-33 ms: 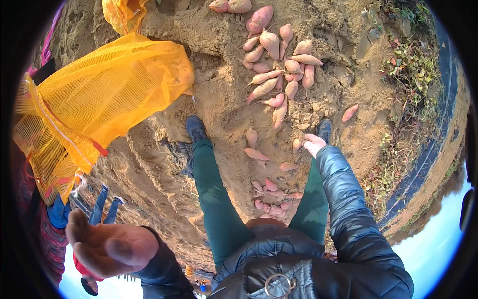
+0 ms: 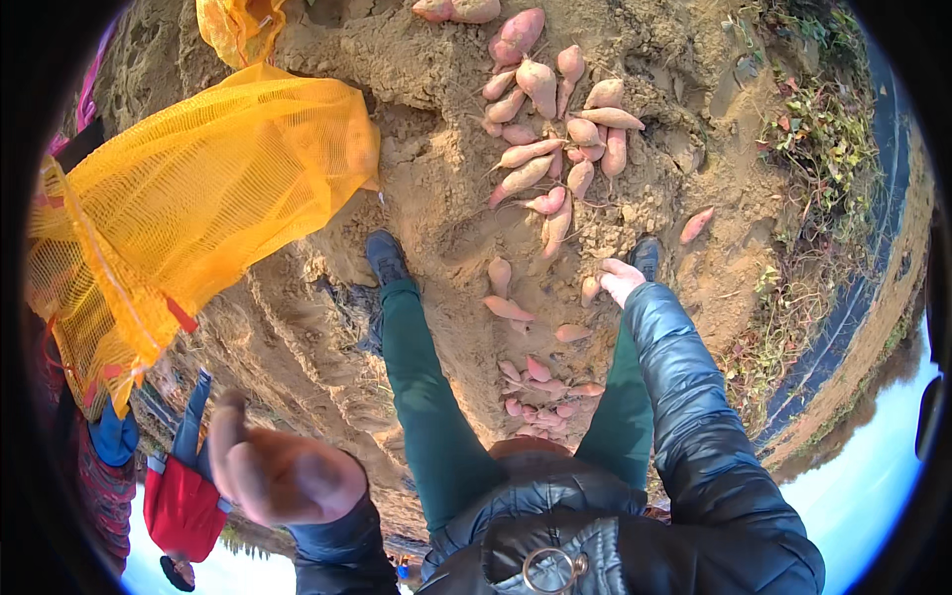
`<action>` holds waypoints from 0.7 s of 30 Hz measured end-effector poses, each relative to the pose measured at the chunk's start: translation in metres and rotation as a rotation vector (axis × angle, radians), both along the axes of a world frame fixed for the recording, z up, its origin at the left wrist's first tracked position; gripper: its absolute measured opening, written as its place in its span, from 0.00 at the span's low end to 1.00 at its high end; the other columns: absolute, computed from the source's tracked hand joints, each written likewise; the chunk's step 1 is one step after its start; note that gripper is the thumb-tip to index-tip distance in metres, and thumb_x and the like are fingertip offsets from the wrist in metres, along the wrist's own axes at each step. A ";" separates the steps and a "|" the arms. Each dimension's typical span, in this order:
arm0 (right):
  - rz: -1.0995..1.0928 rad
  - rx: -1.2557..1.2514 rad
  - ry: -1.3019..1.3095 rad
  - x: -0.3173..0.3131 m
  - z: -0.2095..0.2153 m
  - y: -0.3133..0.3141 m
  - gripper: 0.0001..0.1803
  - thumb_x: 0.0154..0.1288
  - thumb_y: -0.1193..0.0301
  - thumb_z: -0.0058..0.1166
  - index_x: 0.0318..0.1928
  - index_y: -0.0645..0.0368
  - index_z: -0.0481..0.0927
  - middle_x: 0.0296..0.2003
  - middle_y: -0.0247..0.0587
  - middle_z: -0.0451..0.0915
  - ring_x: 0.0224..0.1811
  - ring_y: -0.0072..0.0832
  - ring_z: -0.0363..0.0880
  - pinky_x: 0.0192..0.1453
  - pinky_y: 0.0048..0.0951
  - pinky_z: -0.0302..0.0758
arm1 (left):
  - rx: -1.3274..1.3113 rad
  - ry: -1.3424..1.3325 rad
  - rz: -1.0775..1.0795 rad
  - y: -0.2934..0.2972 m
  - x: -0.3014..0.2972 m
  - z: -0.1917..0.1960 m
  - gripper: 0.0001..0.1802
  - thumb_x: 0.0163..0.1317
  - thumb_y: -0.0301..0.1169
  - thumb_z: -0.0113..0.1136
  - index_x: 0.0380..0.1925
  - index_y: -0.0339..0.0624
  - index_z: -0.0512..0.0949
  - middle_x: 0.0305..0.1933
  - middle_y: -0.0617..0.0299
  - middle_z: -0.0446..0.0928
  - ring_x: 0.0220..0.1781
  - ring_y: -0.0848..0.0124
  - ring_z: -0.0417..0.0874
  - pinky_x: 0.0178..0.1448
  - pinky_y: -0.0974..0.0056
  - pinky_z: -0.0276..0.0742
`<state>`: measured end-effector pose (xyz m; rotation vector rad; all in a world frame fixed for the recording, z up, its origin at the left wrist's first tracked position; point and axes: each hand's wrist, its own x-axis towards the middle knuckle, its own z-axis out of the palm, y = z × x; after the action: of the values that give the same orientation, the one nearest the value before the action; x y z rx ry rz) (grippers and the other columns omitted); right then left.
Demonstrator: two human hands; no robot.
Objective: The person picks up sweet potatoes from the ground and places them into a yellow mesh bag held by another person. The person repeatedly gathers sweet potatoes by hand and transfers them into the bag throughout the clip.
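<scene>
My right hand (image 2: 622,282) reaches forward beside my right shoe, its fingers closed round the edge of a small sweet potato (image 2: 591,291). Raised at the lower left, my left hand (image 2: 283,471) looks soil-stained and slightly blurred, its fingers apart and nothing visible in it. Ahead of my feet lies a large pile of pinkish sweet potatoes (image 2: 537,87). A few loose ones, such as one sweet potato (image 2: 508,308), rest between my shoes. Closer to my body is a smaller heap of sweet potatoes (image 2: 540,409).
A yellow mesh bag (image 2: 223,164) spreads across the left, beside a person in patterned clothing (image 2: 104,496). A second yellow bag (image 2: 238,30) is beyond it. Another person in red (image 2: 183,511) stands farther back. Green vines (image 2: 818,149) and dark plastic sheeting (image 2: 843,327) run along the right.
My left hand has shifted right, uncovering more of the person in red. The large yellow bag has moved slightly left. My right hand stays almost still at the small sweet potato.
</scene>
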<state>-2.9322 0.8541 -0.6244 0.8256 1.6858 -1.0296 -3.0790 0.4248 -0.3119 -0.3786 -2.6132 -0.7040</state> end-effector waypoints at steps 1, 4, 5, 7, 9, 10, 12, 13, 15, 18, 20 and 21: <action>0.128 0.053 -0.008 -0.017 -0.016 -0.005 0.26 0.62 0.61 0.54 0.60 0.58 0.76 0.50 0.50 0.82 0.50 0.39 0.81 0.56 0.33 0.74 | 0.141 -0.322 -0.152 0.020 0.018 -0.034 0.24 0.67 0.25 0.50 0.64 0.37 0.64 0.61 0.44 0.71 0.63 0.55 0.74 0.69 0.54 0.70; 0.040 0.160 0.085 -0.047 -0.051 -0.019 0.26 0.62 0.62 0.52 0.59 0.59 0.76 0.52 0.55 0.80 0.56 0.42 0.78 0.60 0.34 0.72 | 0.365 -0.850 0.003 0.072 0.063 -0.142 0.26 0.57 0.22 0.59 0.58 0.35 0.71 0.58 0.47 0.72 0.58 0.53 0.75 0.63 0.56 0.71; 0.036 0.173 0.142 -0.057 -0.064 -0.020 0.25 0.62 0.62 0.52 0.59 0.59 0.76 0.52 0.54 0.80 0.56 0.42 0.78 0.60 0.34 0.72 | 0.415 -0.905 0.089 0.083 0.073 -0.172 0.26 0.57 0.23 0.60 0.58 0.36 0.71 0.58 0.47 0.73 0.58 0.52 0.75 0.63 0.57 0.71; 0.000 0.180 0.264 -0.067 -0.083 -0.023 0.25 0.62 0.63 0.51 0.58 0.59 0.76 0.51 0.54 0.80 0.56 0.41 0.78 0.61 0.33 0.71 | 0.358 -0.980 0.081 0.098 0.083 -0.229 0.26 0.56 0.25 0.62 0.57 0.38 0.73 0.56 0.47 0.75 0.57 0.52 0.76 0.62 0.56 0.71; -0.060 0.160 0.187 -0.079 -0.101 -0.031 0.23 0.62 0.65 0.51 0.56 0.60 0.78 0.50 0.51 0.81 0.54 0.39 0.80 0.62 0.32 0.70 | 0.327 -1.087 0.047 0.101 0.089 -0.266 0.25 0.56 0.26 0.63 0.56 0.38 0.74 0.54 0.48 0.76 0.57 0.51 0.76 0.62 0.55 0.71; -0.039 0.176 0.165 -0.084 -0.108 -0.038 0.22 0.62 0.65 0.51 0.55 0.61 0.79 0.50 0.50 0.82 0.53 0.38 0.80 0.62 0.32 0.70 | 0.343 -1.142 0.035 0.101 0.091 -0.278 0.25 0.56 0.27 0.63 0.56 0.38 0.74 0.54 0.48 0.76 0.57 0.51 0.76 0.62 0.55 0.71; -0.145 0.181 0.303 -0.097 -0.120 -0.061 0.21 0.63 0.66 0.53 0.53 0.63 0.80 0.49 0.48 0.82 0.52 0.36 0.80 0.60 0.31 0.71 | 0.418 -1.219 0.036 0.100 0.095 -0.295 0.25 0.56 0.28 0.63 0.56 0.38 0.74 0.53 0.47 0.77 0.56 0.51 0.76 0.62 0.55 0.71; -0.220 0.202 0.358 -0.100 -0.123 -0.079 0.20 0.63 0.66 0.53 0.52 0.63 0.80 0.49 0.47 0.82 0.51 0.34 0.80 0.60 0.31 0.71 | 0.464 -1.253 0.056 0.098 0.098 -0.297 0.24 0.57 0.29 0.63 0.55 0.38 0.74 0.53 0.47 0.77 0.56 0.51 0.76 0.62 0.55 0.71; -0.577 0.115 0.266 -0.118 -0.137 -0.115 0.19 0.64 0.66 0.57 0.52 0.63 0.78 0.45 0.44 0.82 0.46 0.31 0.79 0.52 0.30 0.74 | 0.510 -1.208 0.054 0.094 0.102 -0.300 0.24 0.57 0.30 0.62 0.55 0.37 0.74 0.54 0.47 0.77 0.57 0.51 0.76 0.62 0.55 0.71; -0.644 0.116 0.311 -0.138 -0.155 -0.147 0.26 0.63 0.69 0.59 0.59 0.65 0.70 0.45 0.42 0.78 0.42 0.33 0.80 0.42 0.35 0.80 | 0.566 -1.266 0.099 0.084 0.105 -0.299 0.24 0.57 0.29 0.61 0.55 0.35 0.75 0.54 0.47 0.77 0.58 0.51 0.76 0.63 0.55 0.70; -0.708 0.004 0.232 -0.142 -0.163 -0.152 0.26 0.60 0.68 0.62 0.56 0.63 0.72 0.46 0.40 0.79 0.44 0.32 0.80 0.47 0.34 0.79 | 0.577 -1.336 0.121 0.078 0.105 -0.298 0.24 0.58 0.29 0.61 0.55 0.34 0.74 0.55 0.46 0.76 0.59 0.52 0.76 0.64 0.56 0.70; -0.624 -0.073 0.209 -0.141 -0.164 -0.151 0.26 0.59 0.67 0.63 0.56 0.63 0.73 0.46 0.40 0.79 0.44 0.31 0.80 0.48 0.33 0.79 | 0.588 -1.356 0.140 0.076 0.104 -0.298 0.24 0.58 0.29 0.61 0.55 0.33 0.74 0.56 0.46 0.76 0.59 0.53 0.76 0.64 0.56 0.70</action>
<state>-3.0728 0.7027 -0.7882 1.2723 1.5771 -1.6351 -2.9749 0.5010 -0.6094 0.7166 -3.1948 -2.1419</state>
